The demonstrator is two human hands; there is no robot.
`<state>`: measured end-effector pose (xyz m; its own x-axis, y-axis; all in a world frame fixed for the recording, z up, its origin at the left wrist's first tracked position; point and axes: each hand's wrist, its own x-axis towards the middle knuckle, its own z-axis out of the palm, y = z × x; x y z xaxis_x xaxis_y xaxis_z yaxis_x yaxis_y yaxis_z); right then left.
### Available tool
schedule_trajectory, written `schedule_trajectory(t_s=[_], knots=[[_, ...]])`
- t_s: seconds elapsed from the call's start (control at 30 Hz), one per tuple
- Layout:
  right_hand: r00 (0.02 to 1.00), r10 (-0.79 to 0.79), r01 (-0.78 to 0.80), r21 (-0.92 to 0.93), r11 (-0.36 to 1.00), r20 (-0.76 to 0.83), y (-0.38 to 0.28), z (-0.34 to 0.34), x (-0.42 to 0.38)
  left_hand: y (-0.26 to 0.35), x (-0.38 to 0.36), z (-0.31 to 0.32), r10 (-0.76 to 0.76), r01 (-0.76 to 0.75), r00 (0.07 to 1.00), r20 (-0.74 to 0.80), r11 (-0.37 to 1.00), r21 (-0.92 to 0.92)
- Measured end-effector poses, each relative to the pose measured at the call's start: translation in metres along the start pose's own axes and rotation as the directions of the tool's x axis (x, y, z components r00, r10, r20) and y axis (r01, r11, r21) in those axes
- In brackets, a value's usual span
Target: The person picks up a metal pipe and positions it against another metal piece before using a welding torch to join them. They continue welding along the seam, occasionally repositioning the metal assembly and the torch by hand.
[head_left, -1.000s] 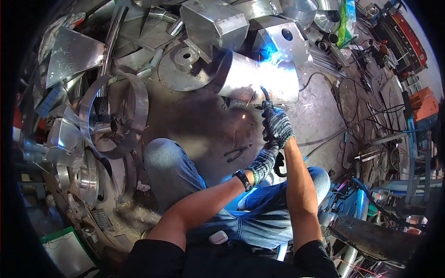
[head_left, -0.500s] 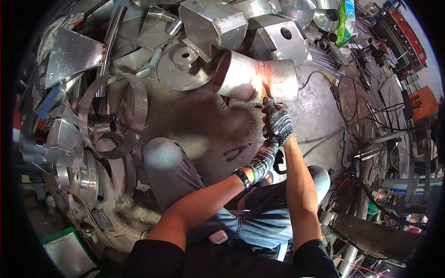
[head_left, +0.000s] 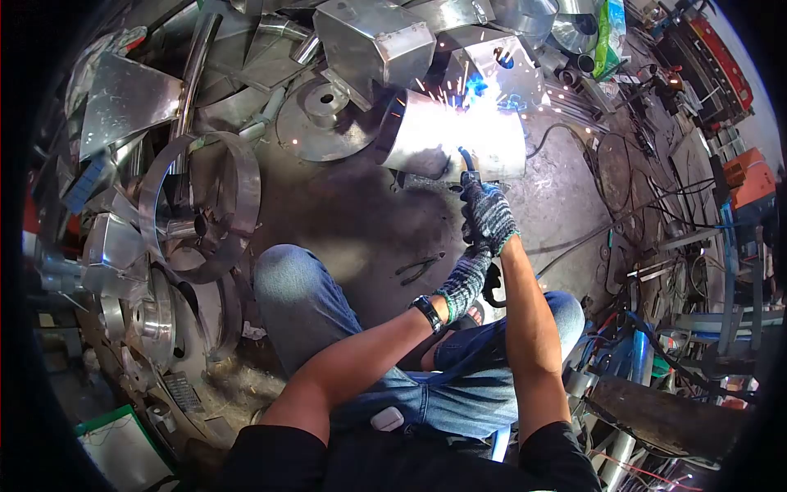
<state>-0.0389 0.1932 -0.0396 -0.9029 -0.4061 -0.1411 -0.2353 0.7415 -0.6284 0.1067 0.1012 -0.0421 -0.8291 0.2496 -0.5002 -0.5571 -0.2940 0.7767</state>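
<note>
My right hand [head_left: 493,215], in a grey knit glove, is wrapped around the handle of a welding torch [head_left: 469,170]. Just below it, my left hand [head_left: 464,284], gloved too and with a watch at the wrist, is closed on the torch's lower end; the fingers are partly hidden. The torch's curved neck points at a flared metal pipe [head_left: 406,151] lying on its side. Bright white-blue arc light and sparks cover the pipe's upper middle, hiding the exact weld spot. A black cable [head_left: 493,289] curls beside my left hand.
Pliers [head_left: 420,267] lie on the floor before my knees. A round flanged disc [head_left: 316,135], a metal box [head_left: 377,41] and a large ring [head_left: 152,205] stand beyond and to the left. Cables [head_left: 602,230] run across the right side.
The pipe's reddish glow has become a bright arc with flying sparks. The torch neck and my right hand have shifted slightly left; my left hand stays nearly in place.
</note>
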Motion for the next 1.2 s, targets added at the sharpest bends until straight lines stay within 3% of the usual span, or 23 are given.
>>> schedule_trajectory(t_s=[0.07,0.1,0.17,0.23,0.27,0.37,0.43,0.47,0.5,0.53,0.57,0.67,0.73,0.77,0.8,0.83,0.87,0.9,0.93,0.97,1.07,1.17,1.2], knots=[[0.980,-0.035,0.116,0.416,0.902,-0.197,-0.007,0.002,-0.002,0.009,-0.006,0.002,-0.006,0.006,1.000,-0.002,1.000,0.027],[0.980,-0.036,0.117,0.416,0.902,-0.197,-0.010,0.001,-0.002,0.013,-0.008,0.003,-0.040,0.040,0.999,-0.019,0.999,0.023],[0.986,0.110,-0.040,0.467,0.884,-0.123,-0.034,-0.010,-0.007,0.011,-0.006,0.004,-0.074,0.075,0.997,-0.037,0.997,0.017],[0.900,0.434,-0.361,0.642,0.676,0.048,-0.076,-0.028,-0.017,0.001,0.001,0.003,0.056,-0.054,0.998,-0.036,0.996,0.073],[0.851,0.512,-0.437,0.692,0.575,0.112,-0.081,-0.029,-0.018,-0.003,0.001,0.003,0.048,-0.044,0.998,-0.050,0.996,0.083],[0.853,0.508,-0.449,0.661,0.601,0.117,-0.077,-0.032,-0.018,-0.007,0.009,0.006,0.043,-0.046,0.995,-0.086,0.998,-0.037],[0.843,0.510,-0.481,0.661,0.575,0.170,-0.071,-0.035,-0.017,0.007,-0.004,0.009,0.080,-0.081,0.992,-0.099,0.997,0.000],[0.946,0.323,-0.272,0.530,0.803,-0.003,-0.061,-0.029,-0.014,0.016,-0.010,0.009,0.118,-0.115,0.987,-0.110,0.993,0.037],[0.988,0.083,-0.035,0.337,0.941,-0.132,-0.046,-0.020,-0.011,0.016,-0.009,0.008,0.118,-0.115,0.987,-0.110,0.993,0.035],[0.964,-0.095,0.180,0.347,0.920,-0.248,-0.005,-0.002,0.004,0.013,-0.007,0.005,0.065,-0.065,0.995,-0.071,0.998,0.003],[0.978,-0.033,0.141,0.532,0.835,-0.208,0.009,0.005,0.004,0.010,-0.003,0.004,0.014,-0.014,0.999,-0.029,1.000,-0.025],[0.984,-0.098,0.161,0.518,0.840,-0.147,0.009,-0.001,0.003,0.018,-0.010,0.004,0.046,-0.043,0.998,-0.040,0.997,0.066],[0.932,-0.261,0.276,0.024,0.961,-0.253,-0.006,-0.006,-0.001,0.026,-0.016,0.006,0.070,-0.062,0.996,-0.055,0.988,0.139],[0.930,-0.264,0.279,0.024,0.960,-0.256,-0.025,-0.014,-0.004,0.027,-0.016,0.007,0.085,-0.073,0.994,-0.075,0.986,0.152],[0.973,0.124,-0.035,0.407,0.913,-0.194,-0.050,-0.024,-0.009,0.029,-0.017,0.006,0.099,-0.082,0.990,-0.095,0.983,0.167],[0.891,0.454,-0.333,0.697,0.636,0.012,-0.067,-0.032,-0.014,0.034,-0.020,0.006,0.100,-0.082,0.990,-0.096,0.982,0.170],[0.898,0.441,-0.293,0.740,0.605,-0.005,-0.072,-0.037,-0.018,0.038,-0.024,0.005,0.217,-0.202,0.974,-0.059,0.960,0.194],[0.881,-0.103,0.245,0.258,0.935,-0.462,-0.050,-0.023,-0.014,0.041,-0.026,0.004,0.329,-0.318,0.944,-0.019,0.924,0.211],[0.926,0.205,0.000,0.542,0.841,-0.318,-0.069,-0.035,-0.019,0.035,-0.017,0.003,0.282,-0.284,0.959,0.039,0.949,0.136],[0.884,0.459,-0.246,0.744,0.621,-0.091,-0.090,-0.047,-0.024,0.026,-0.011,0.003,0.280,-0.283,0.959,0.042,0.950,0.136],[0.865,0.502,-0.387,0.671,0.633,0.025,-0.080,-0.040,-0.022,0.013,-0.008,0.005,0.109,-0.107,0.993,0.051,0.994,-0.032],[0.855,0.508,-0.458,0.612,0.645,0.103,-0.070,-0.029,-0.020,0.010,-0.012,0.005,0.026,-0.026,0.999,-0.025,0.999,0.018],[0.854,0.510,-0.459,0.613,0.643,0.104,-0.072,-0.030,-0.020,0.007,-0.011,0.004,0.061,-0.061,0.998,-0.003,0.996,0.067]])
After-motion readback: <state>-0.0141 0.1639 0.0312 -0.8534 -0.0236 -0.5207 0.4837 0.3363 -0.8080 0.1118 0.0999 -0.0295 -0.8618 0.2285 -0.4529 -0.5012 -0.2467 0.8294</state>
